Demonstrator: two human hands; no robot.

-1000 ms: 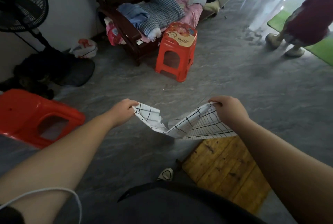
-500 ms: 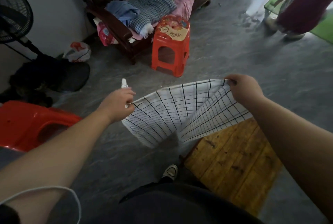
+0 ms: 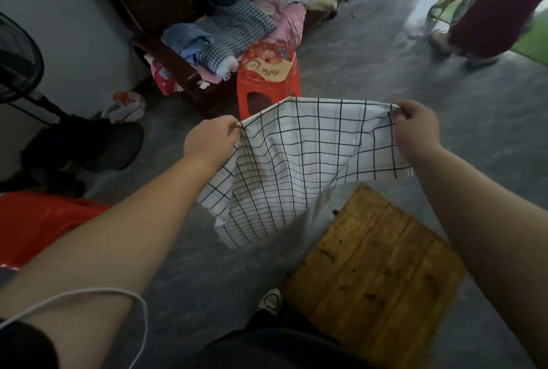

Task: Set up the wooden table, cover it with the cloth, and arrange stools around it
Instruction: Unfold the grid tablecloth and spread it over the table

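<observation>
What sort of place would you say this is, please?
Most likely a lived-in room at home: a dark wooden bench heaped with clothes, a standing fan by the wall, and red plastic stools on a grey floor.

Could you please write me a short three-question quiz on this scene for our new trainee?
1. True or false: the checked cloth already lies flat on the wooden table.
2. Which hands hold the cloth? A) only the left hand B) only the right hand C) both, each at a top corner
3. Fill in: the stool standing upright beyond the cloth is ____ in colour.

Key
1. False: the cloth hangs spread in the air, and the tabletop is bare.
2. C
3. Red
</observation>
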